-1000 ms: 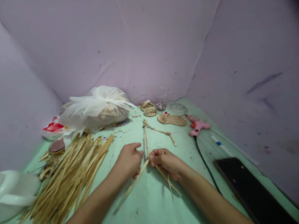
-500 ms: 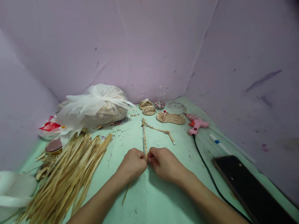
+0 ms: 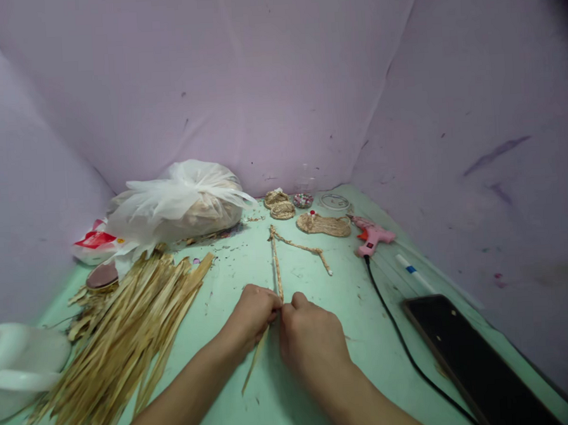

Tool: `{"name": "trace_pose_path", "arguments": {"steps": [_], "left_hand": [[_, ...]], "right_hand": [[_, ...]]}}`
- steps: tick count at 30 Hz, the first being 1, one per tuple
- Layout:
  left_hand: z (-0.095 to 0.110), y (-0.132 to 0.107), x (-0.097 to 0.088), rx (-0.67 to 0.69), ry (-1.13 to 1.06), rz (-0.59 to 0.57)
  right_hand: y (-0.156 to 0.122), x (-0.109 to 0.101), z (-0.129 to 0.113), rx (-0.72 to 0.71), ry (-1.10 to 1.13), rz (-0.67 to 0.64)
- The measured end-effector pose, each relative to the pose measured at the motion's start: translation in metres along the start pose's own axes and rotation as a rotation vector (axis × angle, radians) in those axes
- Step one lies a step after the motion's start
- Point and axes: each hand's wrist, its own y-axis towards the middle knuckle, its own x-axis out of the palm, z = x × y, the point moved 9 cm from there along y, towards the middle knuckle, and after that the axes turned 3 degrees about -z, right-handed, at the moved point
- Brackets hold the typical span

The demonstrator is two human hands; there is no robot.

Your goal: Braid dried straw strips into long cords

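Observation:
A thin braided straw cord [image 3: 276, 263] runs from the middle of the table toward me, and its far part bends off to the right, ending in a pale tip. My left hand [image 3: 255, 312] is closed, thumb and fingers pinching the near end of the cord. Right beside it, my right hand [image 3: 312, 331] is closed at the same spot; its fingertips are mostly hidden behind the knuckles. A loose dry straw strand [image 3: 254, 365] trails down from beneath my left hand onto the table.
Left lie a pile of dry straw strips [image 3: 123, 335], a white plastic bag [image 3: 183, 199] and a white jug [image 3: 23, 369]. Behind are a braided sole shape [image 3: 323, 224] and coiled braid pieces [image 3: 282, 209]. Right are a pink glue gun [image 3: 374, 233], its black cord and a phone [image 3: 473, 361].
My right hand has turned and moved slightly down toward me. The left hand has shifted a little, and more of the loose strand shows below it.

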Motion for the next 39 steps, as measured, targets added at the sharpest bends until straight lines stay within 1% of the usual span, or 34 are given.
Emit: {"name": "trace_pose_path", "arguments": {"steps": [2, 3, 5, 8, 11, 13, 14, 15, 17, 18, 19, 21, 22, 24, 26, 27, 29, 32, 35, 37, 39], "left_hand": [[-0.002, -0.002, 0.002, -0.045, -0.057, -0.044], [-0.002, -0.002, 0.003, -0.047, -0.063, -0.064], [0.0, -0.002, 0.004, -0.014, -0.038, -0.095], [0.002, 0.002, 0.005, 0.056, 0.023, -0.122], [0.006, 0.004, 0.004, 0.112, 0.084, -0.145], [0.011, 0.002, 0.003, 0.144, 0.129, -0.163], [0.014, 0.0, 0.004, 0.149, 0.149, -0.177], [0.016, -0.002, 0.004, 0.144, 0.163, -0.19], [0.019, -0.006, 0.005, 0.117, 0.175, -0.206], [0.019, -0.008, 0.005, 0.102, 0.177, -0.21], [0.02, -0.009, 0.005, 0.091, 0.175, -0.208], [0.019, -0.01, 0.005, 0.069, 0.172, -0.205], [0.018, -0.01, 0.006, 0.06, 0.172, -0.208], [0.016, -0.009, 0.006, 0.051, 0.18, -0.218], [0.014, -0.007, 0.004, 0.048, 0.205, -0.223], [0.013, -0.006, 0.003, 0.05, 0.223, -0.22], [0.013, -0.003, -0.001, 0.069, 0.281, -0.2], [0.014, 0.002, -0.007, 0.126, 0.433, -0.131], [0.022, -0.002, -0.015, 0.2, 0.656, 0.018], [0.032, -0.012, -0.019, 0.239, 0.828, 0.143], [0.042, -0.026, -0.017, 0.25, 1.002, 0.223]], "right_hand": [[-0.002, 0.001, -0.005, -0.024, -0.018, 0.007], [-0.003, 0.001, -0.008, -0.038, -0.022, 0.004], [-0.005, 0.004, -0.015, -0.063, -0.017, -0.015], [-0.008, 0.008, -0.02, -0.062, 0.022, -0.065], [-0.007, 0.01, -0.016, -0.081, 0.104, -0.156], [-0.003, 0.007, -0.004, -0.096, 0.21, -0.199], [0.002, 0.002, 0.005, -0.089, 0.293, -0.181], [0.009, -0.005, 0.018, -0.049, 0.406, -0.106], [0.021, -0.019, 0.05, 0.065, 0.599, 0.119], [0.026, -0.017, 0.057, 0.079, 0.678, 0.159], [0.032, -0.008, 0.06, 0.081, 0.774, 0.126], [0.042, 0.018, 0.05, 0.033, 0.923, -0.059], [0.043, 0.027, 0.044, 0.012, 0.966, -0.118], [0.044, 0.035, 0.036, -0.014, 0.984, -0.138], [0.043, 0.035, 0.035, -0.002, 0.984, -0.107], [0.042, 0.035, 0.035, 0.014, 0.999, -0.113], [0.041, 0.039, 0.036, 0.051, 1.071, -0.153], [0.04, 0.043, 0.037, 0.086, 1.187, -0.176], [0.041, 0.048, 0.037, 0.13, 1.255, -0.193], [0.04, 0.05, 0.036, 0.157, 1.279, -0.21], [0.038, 0.048, 0.034, 0.16, 1.321, -0.229]]}}
